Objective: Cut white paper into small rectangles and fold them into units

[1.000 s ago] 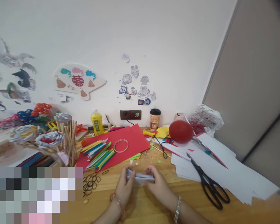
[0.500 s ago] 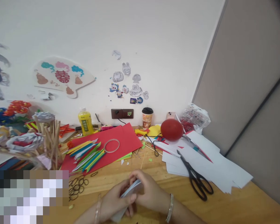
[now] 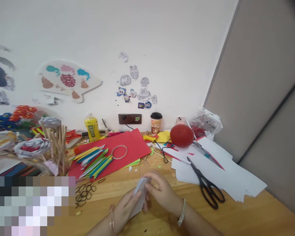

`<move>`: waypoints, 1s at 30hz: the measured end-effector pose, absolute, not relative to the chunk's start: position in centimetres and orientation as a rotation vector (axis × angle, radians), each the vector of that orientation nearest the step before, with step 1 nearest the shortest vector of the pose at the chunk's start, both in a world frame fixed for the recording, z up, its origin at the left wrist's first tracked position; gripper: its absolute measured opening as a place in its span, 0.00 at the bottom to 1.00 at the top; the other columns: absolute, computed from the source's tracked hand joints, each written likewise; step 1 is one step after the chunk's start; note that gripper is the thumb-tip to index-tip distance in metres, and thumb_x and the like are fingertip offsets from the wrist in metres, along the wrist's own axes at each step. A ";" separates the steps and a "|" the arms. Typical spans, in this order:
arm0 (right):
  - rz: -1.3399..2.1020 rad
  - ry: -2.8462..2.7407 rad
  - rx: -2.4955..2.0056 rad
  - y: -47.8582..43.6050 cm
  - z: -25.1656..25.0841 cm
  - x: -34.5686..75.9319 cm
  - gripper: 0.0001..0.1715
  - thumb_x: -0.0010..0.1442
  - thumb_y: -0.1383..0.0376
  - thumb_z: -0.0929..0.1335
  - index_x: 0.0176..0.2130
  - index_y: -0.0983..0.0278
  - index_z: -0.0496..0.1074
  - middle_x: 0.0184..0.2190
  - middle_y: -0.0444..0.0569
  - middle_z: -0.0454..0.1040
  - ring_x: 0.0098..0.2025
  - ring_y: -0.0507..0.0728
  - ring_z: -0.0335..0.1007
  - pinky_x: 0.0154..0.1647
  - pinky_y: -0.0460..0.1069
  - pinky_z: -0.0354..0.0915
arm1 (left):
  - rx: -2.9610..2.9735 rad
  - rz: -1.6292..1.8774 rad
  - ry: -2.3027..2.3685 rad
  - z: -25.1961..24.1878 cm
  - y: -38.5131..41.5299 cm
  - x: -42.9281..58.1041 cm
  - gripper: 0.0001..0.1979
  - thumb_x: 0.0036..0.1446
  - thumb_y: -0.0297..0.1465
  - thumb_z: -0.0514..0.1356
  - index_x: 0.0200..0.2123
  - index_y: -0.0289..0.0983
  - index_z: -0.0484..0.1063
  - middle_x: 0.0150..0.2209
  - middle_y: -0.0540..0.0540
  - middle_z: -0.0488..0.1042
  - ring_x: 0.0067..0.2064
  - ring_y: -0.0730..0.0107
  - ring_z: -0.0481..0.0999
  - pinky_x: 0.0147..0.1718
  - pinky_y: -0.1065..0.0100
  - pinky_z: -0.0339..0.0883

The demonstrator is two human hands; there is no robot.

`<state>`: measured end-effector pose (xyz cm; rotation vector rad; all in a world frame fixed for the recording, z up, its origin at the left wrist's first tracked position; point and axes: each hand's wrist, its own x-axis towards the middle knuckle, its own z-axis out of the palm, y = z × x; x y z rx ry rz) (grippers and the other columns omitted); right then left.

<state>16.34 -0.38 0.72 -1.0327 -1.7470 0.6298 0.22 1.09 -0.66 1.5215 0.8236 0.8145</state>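
Note:
A narrow strip of folded white paper (image 3: 139, 204) stands tilted between my hands, over the front of the wooden table. My left hand (image 3: 126, 205) wraps around its lower left side, with the thumb flat along the face. At the top end my right hand (image 3: 159, 188) pinches the paper between thumb and fingers. How many layers the paper has cannot be made out. Black scissors (image 3: 206, 186) lie to the right, apart from both hands, across white paper sheets (image 3: 226, 177).
Red paper (image 3: 135, 144) carries several folded coloured paper strips (image 3: 95, 164) and a ring (image 3: 119, 152). Black rubber bands (image 3: 85, 193) lie left. Behind stand a yellow bottle (image 3: 92, 127), a lidded cup (image 3: 156, 124) and a red balloon (image 3: 182, 135). Sticks (image 3: 60, 147) stand at the left.
The folded paper has turned more upright, with its face showing more. My right hand has shifted to its top end, and the left hand has moved slightly right.

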 end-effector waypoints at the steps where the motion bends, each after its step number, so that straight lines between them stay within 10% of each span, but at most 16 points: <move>1: 0.642 -1.734 -1.057 -0.4 0.8 16.3 0.13 0.54 0.72 0.63 0.41 0.62 0.67 0.38 0.47 0.68 0.43 0.54 0.64 0.45 0.50 0.60 | 1.524 0.798 0.817 -0.6 1.1 0.4 0.20 0.49 0.48 0.53 0.24 0.38 0.73 0.21 0.47 0.74 0.27 0.63 0.72 0.32 0.67 0.65; 16: 0.749 -1.587 -1.039 0.3 0.1 16.6 0.11 0.54 0.66 0.65 0.40 0.63 0.68 0.37 0.47 0.69 0.39 0.54 0.66 0.40 0.48 0.63 | 1.895 0.949 0.913 -1.2 1.9 0.3 0.18 0.54 0.42 0.50 0.43 0.39 0.70 0.34 0.43 0.74 0.35 0.61 0.70 0.38 0.65 0.62; 21: 0.813 -1.550 -1.126 0.5 -0.2 16.6 0.06 0.51 0.66 0.67 0.33 0.63 0.72 0.28 0.44 0.70 0.31 0.52 0.66 0.32 0.46 0.63 | 1.756 0.799 0.869 -0.4 1.3 0.5 0.21 0.52 0.48 0.49 0.28 0.39 0.73 0.24 0.44 0.74 0.29 0.61 0.72 0.33 0.65 0.65; 30: 1.094 -1.256 -1.154 0.8 -0.8 16.0 0.14 0.47 0.62 0.69 0.36 0.64 0.70 0.30 0.46 0.71 0.25 0.51 0.64 0.23 0.45 0.61 | 1.202 0.692 0.956 -1.1 1.3 0.8 0.28 0.37 0.53 0.60 0.32 0.34 0.69 0.24 0.43 0.76 0.22 0.63 0.74 0.20 0.67 0.66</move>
